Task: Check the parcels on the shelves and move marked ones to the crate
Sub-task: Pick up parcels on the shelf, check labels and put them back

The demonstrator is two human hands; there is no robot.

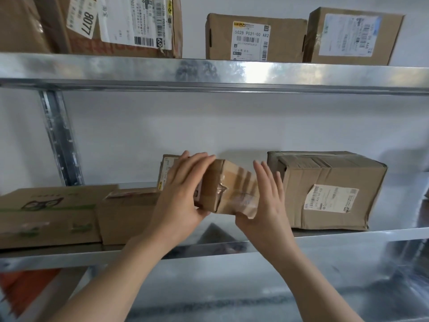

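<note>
Parcel [228,189], small and taped, hangs tilted just left of the big labelled box [329,189]. My left hand [183,194] curls over one end, covering that face. My right hand [267,205] lays straight fingers against the other end. I can't read any marking.

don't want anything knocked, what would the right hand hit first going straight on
Likely the back wall: the right hand points into the gap between the held parcel and the large box; depth unclear.

left hand [183,194] and right hand [267,205] are bare, as are both slender forearms [130,270]
</note>
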